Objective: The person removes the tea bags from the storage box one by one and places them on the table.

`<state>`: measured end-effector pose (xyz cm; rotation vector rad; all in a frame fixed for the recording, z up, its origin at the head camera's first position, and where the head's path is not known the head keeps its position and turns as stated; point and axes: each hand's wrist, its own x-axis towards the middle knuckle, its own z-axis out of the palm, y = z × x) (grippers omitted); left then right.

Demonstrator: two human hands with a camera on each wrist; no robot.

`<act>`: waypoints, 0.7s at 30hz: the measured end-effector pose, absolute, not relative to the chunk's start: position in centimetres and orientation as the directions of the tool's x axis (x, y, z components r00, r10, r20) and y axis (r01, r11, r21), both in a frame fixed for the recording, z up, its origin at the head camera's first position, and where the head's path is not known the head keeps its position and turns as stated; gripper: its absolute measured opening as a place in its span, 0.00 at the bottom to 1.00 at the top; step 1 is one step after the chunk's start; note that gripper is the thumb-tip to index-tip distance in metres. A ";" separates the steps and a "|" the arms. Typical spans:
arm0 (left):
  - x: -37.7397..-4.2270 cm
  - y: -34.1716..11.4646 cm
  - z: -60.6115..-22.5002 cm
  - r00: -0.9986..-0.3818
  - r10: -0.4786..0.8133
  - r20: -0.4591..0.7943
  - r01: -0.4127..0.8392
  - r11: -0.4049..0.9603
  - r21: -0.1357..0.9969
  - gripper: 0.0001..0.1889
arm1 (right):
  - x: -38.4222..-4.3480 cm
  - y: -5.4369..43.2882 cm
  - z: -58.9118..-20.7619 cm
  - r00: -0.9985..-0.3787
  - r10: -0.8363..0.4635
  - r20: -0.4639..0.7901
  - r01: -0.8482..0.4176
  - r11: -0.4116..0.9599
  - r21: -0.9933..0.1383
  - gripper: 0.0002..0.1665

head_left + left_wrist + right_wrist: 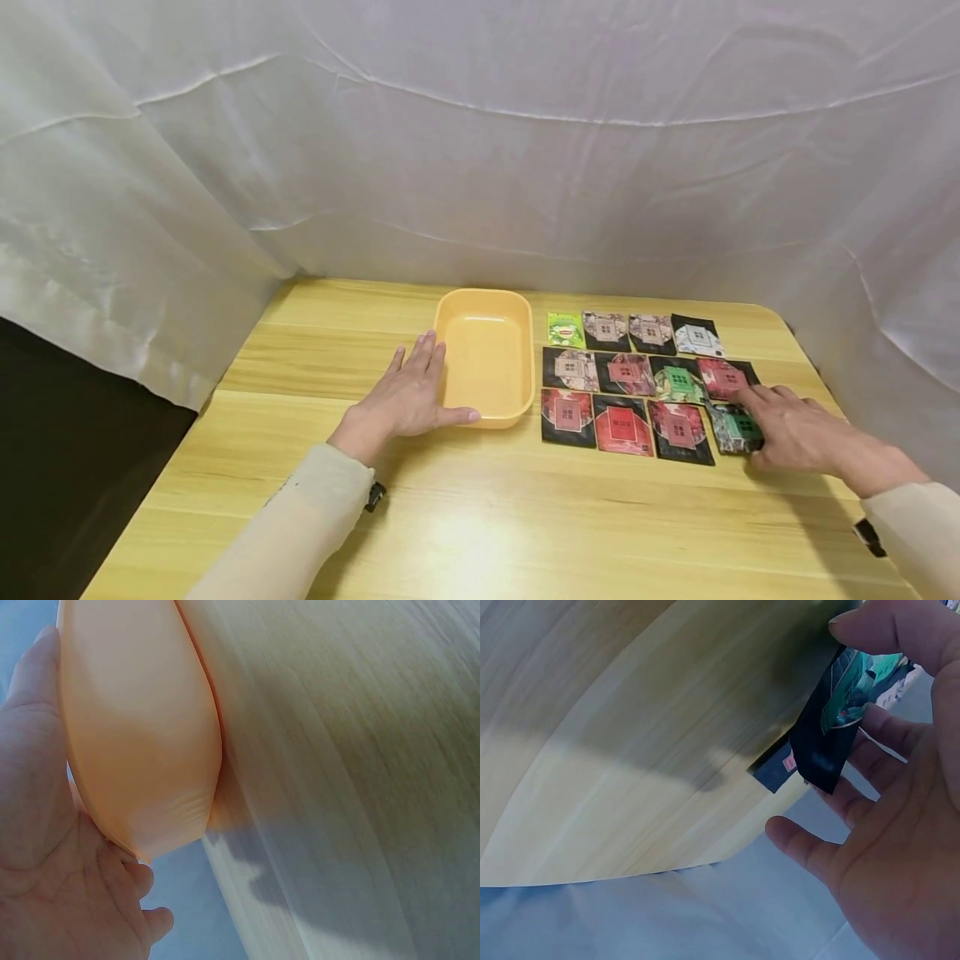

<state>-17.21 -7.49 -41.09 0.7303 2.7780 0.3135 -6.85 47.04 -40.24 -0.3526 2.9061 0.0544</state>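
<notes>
My left hand (401,396) rests against the left side of a yellow-orange plastic tray (527,358), fingers straight and spread, thumb along its near rim. In the left wrist view the tray's outer wall (142,727) lies beside the palm. At the right end of the nearest row, my right hand (798,433) holds a black and green tea sachet (731,429) between thumb and fingers. The right wrist view shows this sachet (847,690) bent, with the thumb at one edge and a fingertip at the other. A dark corner with a pink mark (788,762) shows beside it.
Several tea sachets lie flat in three rows right of the tray, among them a lime-green one (565,330), a red one (622,425) and a black-and-white one (697,336). Pale cloth (525,183) hangs behind and beside the wooden table (570,533).
</notes>
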 end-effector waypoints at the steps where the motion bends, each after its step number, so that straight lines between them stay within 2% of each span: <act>1: -17.2 -7.5 -41.1 -0.843 0.505 -0.187 0.450 0.851 0.269 0.71 | -6.8 47.0 -40.3 -0.948 -0.233 -0.215 -0.241 0.971 0.010 0.63; 9: -17.1 -7.6 -41.1 -0.843 0.502 -0.192 0.444 0.852 0.276 0.71 | -6.6 47.0 -40.6 -0.948 -0.211 -0.240 -0.224 0.974 0.030 0.67; 13: -17.0 -7.6 -41.2 -0.842 0.503 -0.194 0.445 0.852 0.277 0.71 | -6.3 46.9 -40.7 -0.946 -0.210 -0.248 -0.215 0.977 -0.008 0.68; 21: -17.3 -7.3 -41.1 -0.841 0.504 -0.197 0.438 0.848 0.298 0.72 | -6.6 44.3 -40.7 -0.964 -0.244 -0.107 -0.232 0.966 -0.110 0.49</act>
